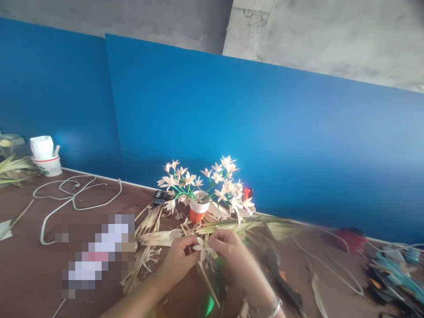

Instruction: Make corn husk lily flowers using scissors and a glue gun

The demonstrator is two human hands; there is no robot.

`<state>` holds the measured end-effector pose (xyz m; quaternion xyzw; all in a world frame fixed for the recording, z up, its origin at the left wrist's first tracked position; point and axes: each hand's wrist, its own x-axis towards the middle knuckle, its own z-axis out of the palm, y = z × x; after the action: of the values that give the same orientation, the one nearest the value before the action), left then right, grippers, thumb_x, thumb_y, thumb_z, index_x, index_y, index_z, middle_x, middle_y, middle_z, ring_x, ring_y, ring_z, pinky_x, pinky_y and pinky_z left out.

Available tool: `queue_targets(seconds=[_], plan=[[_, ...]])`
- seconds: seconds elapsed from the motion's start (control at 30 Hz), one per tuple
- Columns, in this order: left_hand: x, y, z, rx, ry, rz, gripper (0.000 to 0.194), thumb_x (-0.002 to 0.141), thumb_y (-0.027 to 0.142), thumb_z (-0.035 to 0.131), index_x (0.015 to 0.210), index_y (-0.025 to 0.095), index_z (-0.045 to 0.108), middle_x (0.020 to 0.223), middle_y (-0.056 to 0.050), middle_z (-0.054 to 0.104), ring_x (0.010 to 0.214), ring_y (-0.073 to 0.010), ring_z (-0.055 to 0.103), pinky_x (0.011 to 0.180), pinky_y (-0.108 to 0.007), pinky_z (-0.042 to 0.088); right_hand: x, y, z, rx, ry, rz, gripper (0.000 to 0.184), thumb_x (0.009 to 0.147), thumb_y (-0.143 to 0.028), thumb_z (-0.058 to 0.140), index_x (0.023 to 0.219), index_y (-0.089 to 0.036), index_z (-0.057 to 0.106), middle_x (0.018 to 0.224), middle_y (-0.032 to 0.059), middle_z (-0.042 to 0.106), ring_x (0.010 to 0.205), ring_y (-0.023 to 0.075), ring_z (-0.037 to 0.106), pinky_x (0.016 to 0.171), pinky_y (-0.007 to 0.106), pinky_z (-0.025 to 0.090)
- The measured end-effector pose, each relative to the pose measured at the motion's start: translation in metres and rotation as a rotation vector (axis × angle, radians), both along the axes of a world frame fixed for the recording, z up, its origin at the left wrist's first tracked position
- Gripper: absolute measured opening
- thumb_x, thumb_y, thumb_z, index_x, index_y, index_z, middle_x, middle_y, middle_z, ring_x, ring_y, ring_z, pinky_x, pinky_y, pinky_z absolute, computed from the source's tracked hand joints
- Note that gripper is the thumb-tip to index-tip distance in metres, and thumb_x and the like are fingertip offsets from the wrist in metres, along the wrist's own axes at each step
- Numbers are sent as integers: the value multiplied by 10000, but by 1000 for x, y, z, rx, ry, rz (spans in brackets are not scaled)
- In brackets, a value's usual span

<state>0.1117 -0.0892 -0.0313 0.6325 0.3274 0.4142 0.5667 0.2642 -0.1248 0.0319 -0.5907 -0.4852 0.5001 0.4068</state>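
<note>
Both hands meet over the brown table [29, 274] in the lower middle of the head view. My left hand [179, 259] and my right hand [228, 251] pinch a small pale leaf flower [201, 247] on a thin stick [208, 285] between their fingertips. The stick slants down toward me. Just beyond the hands stands an orange and white paper cup [198, 211] filled with several finished pale flowers [198, 180] on green stems. Dried husk strips [149, 238] lie to the left of my hands.
A white cable [71, 198] loops across the left of the table. A white cup with a bag [46, 157] stands at far left by the blue wall panel [265, 132]. A black glue gun [281, 282], a red object [351, 238] and teal tools [397, 274] lie right.
</note>
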Motion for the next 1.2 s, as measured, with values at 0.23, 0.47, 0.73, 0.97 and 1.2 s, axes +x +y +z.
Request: queue_targets(seconds=[0.23,0.47,0.73,0.97,1.2], plan=[[-2,2,7,8,-51,40,78,695,238,634,674,168,662,677,-1,571,684,-155,487,641,-237,384,0,2,1,-5,-87,-23,270,795,-397,505,650,-172,543,515,-48,441,467,88,372,462,212,279],[-7,15,13,-281,-233,150,301,662,452,704,653,170,600,529,65,403,488,-77,308,499,-209,273,6,-10,-3,-95,-1179,172,74,660,-151,595,710,-168,647,744,94,679,732,257,619,617,308,386],[-9,18,6,-361,-335,144,275,648,408,730,702,156,634,620,40,455,543,-83,335,529,-212,298,-15,-17,2,-119,-1345,195,255,672,-41,551,848,-136,710,861,167,715,838,328,661,650,341,431],[-10,22,8,-323,-256,216,238,657,399,702,649,169,640,618,17,559,627,-136,478,636,-251,360,19,-13,-15,-35,-1198,258,262,539,-46,569,705,-200,699,758,78,708,694,242,642,551,265,366],[-12,23,9,-322,-210,219,203,666,357,693,741,169,685,716,-19,661,751,-194,577,742,-298,404,44,-17,-2,27,-989,299,341,596,-105,516,853,-246,691,820,16,680,773,185,589,622,243,367]])
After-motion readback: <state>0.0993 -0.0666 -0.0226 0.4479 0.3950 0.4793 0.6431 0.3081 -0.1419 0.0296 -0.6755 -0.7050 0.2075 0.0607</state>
